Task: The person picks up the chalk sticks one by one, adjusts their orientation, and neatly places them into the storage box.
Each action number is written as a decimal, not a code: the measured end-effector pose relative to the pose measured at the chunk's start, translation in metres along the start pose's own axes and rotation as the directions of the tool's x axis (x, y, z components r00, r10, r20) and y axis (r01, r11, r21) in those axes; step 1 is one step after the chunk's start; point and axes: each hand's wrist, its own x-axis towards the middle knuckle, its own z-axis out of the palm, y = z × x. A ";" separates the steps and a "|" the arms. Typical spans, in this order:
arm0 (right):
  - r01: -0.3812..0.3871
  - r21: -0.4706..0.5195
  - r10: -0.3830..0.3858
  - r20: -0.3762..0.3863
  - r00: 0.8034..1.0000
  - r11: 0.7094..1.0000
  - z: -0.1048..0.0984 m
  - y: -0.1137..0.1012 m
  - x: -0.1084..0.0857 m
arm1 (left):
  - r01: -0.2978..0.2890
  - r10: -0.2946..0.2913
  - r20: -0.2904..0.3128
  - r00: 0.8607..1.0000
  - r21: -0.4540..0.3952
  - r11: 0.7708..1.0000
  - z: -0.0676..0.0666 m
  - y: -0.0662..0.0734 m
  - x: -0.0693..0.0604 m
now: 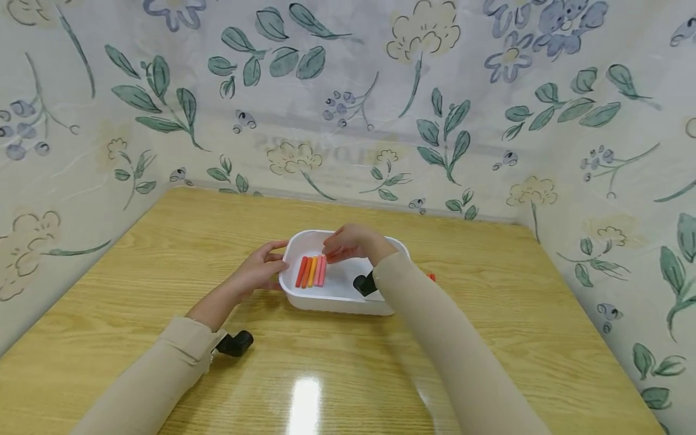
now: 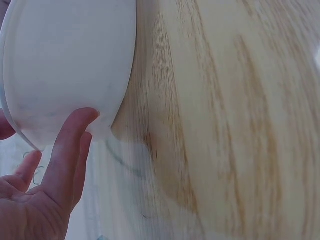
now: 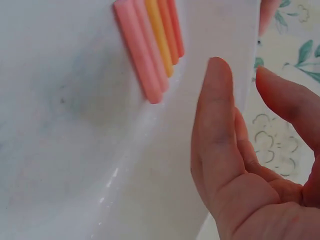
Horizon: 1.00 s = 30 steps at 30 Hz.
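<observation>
Inside a white plastic tub (image 1: 337, 305), several short coloured sticks lie side by side near the left end. They run from a red stick (image 1: 301, 272) through orange and a yellow stick (image 1: 312, 272) to a pink stick (image 1: 322, 270); whether they are clay or crayons I cannot tell. My left hand (image 1: 260, 266) touches the tub's left end, its straight fingers (image 2: 75, 130) against the outer wall. Over the tub's far side, my right hand (image 1: 350, 241) is just beside the pink sticks. In the right wrist view its fingers (image 3: 215, 110) are extended, with nothing between them and the thumb.
The tub stands on a wooden table (image 1: 337, 374). Something small and red (image 1: 432, 277) shows past the right forearm, mostly hidden. A black wrist device (image 1: 236, 343) is on each arm. Flower-patterned cloth (image 1: 348, 121) surrounds the table's back and sides.
</observation>
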 end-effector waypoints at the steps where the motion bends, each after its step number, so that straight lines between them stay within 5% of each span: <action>1: 0.010 0.015 -0.010 0.002 1.000 1.000 -0.001 -0.001 -0.001 | 0.000 0.000 0.001 1.000 0.000 1.000 0.000 0.000 0.000; 16: 0.168 0.122 -0.168 -0.014 0.986 0.978 -0.018 0.004 -0.032 | 0.024 -0.024 0.004 1.000 0.010 1.000 0.001 0.000 0.000; 30: 0.206 0.214 -0.188 -0.099 0.977 0.955 -0.063 0.023 -0.057 | 0.016 -0.017 0.007 1.000 0.034 0.999 0.001 0.004 0.000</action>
